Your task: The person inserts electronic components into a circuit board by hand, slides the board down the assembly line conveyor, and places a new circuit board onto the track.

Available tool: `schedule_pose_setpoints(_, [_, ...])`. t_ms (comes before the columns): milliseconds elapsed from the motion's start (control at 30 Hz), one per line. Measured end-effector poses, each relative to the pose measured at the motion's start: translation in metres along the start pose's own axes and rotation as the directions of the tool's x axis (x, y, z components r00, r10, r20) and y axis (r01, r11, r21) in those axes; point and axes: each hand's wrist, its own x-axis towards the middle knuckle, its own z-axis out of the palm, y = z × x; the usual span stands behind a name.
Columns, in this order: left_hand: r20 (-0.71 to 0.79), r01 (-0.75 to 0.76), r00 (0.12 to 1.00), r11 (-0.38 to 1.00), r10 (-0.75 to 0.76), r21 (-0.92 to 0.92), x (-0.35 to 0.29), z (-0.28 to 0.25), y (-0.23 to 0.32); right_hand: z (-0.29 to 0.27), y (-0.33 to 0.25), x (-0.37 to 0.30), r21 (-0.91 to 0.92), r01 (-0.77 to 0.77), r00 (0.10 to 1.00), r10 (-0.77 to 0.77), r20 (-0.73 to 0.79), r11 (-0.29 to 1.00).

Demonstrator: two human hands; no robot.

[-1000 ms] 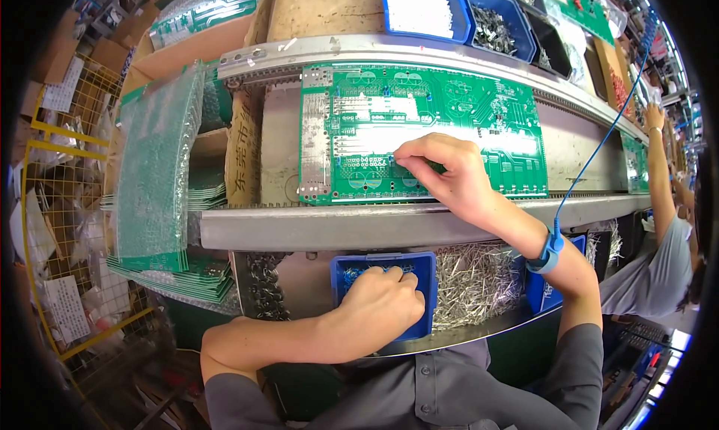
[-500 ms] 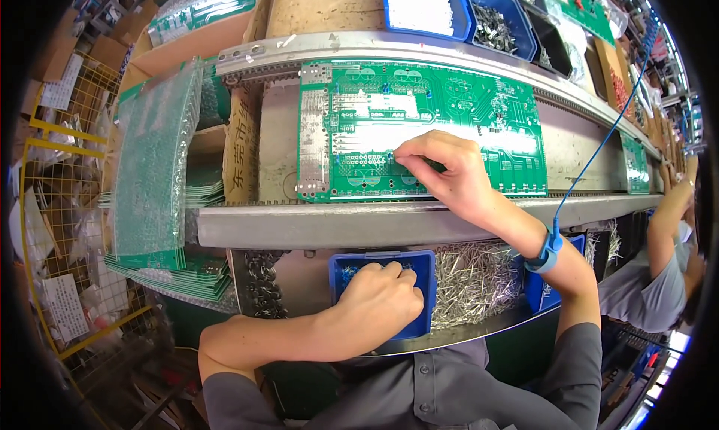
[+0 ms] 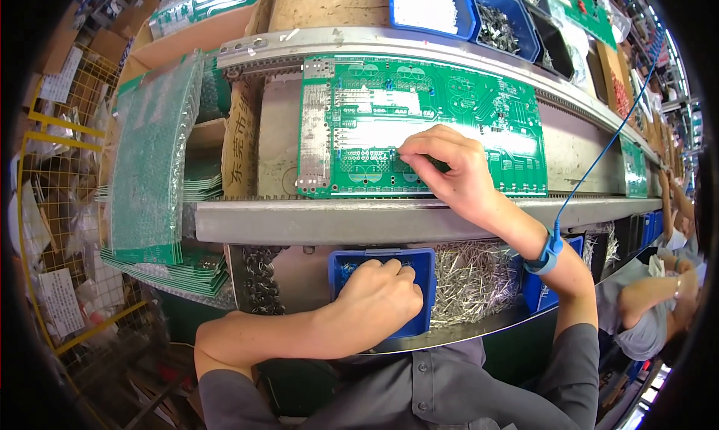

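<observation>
Co-worker's arm [image 3: 645, 295] sank toward four o'clock; right hand [image 3: 453, 164] pinched over one-o'clock board [image 3: 479, 93], left hand [image 3: 382, 299] in six-o'clock bin [image 3: 428, 280], grip unclear

The printed circuit board [image 3: 479, 93] lies between the rear rail [image 3: 337, 39] and the front rail [image 3: 359, 224]. Before the front rail sits a parts bin [image 3: 424, 310], the left hand [image 3: 380, 295] in it. Right of this bin lie loose metal pins [image 3: 479, 284], then another bin [image 3: 533, 291]. Stacked circuit boards [image 3: 206, 274] lie left of the rails; farther left stands a wire-mesh frame [image 3: 67, 123]. Two open bins [image 3: 466, 14] stand side by side behind the rear rail.
</observation>
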Motion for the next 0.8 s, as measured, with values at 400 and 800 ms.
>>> schedule_pose_setpoints(400, [0.007,0.009,1.000,0.999,-0.009,-0.037,0.0005,-0.0031,-0.0008,0.0002,-0.0030,0.0021,0.074,-0.143,0.987,0.137,0.083,0.987])
schedule_pose_setpoints(800, [0.010,0.008,1.000,0.999,-0.007,-0.047,0.0031,-0.0052,-0.0009,-0.0004,-0.0033,0.0046,0.078,-0.180,0.980,0.172,0.099,0.980])
